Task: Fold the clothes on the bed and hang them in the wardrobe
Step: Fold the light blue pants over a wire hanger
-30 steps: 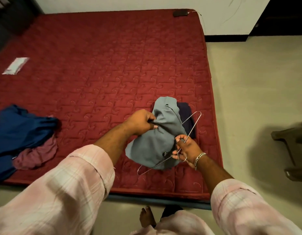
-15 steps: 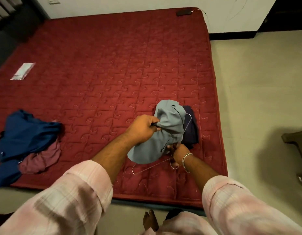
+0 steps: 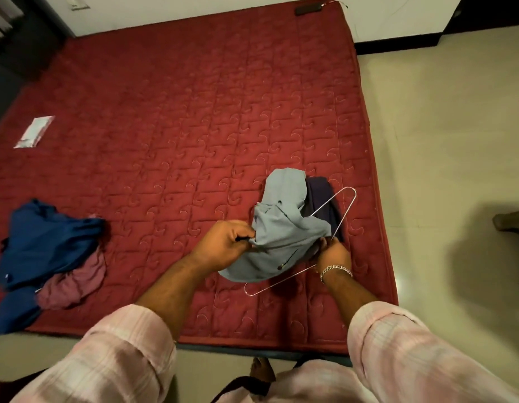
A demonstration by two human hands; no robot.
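The grey fabric garment [image 3: 277, 228] is bunched above the near right part of the red quilted bed [image 3: 179, 126], threaded onto the thin silver wire hanger [image 3: 336, 210]. The left hand [image 3: 226, 242] has its grip closed on the garment's left edge, and the right hand [image 3: 332, 251] pinches the hanger wire beside the cloth. Compared with half a second ago, the hanger's far end has swung out from under the cloth to the right, over the dark purple garment [image 3: 322, 199] lying on the bed. That suggests the grey piece is being worked along the wire, not yet draped evenly. A crumpled blue garment [image 3: 45, 239] and a maroon one [image 3: 75, 283] wait unfolded at the near left.
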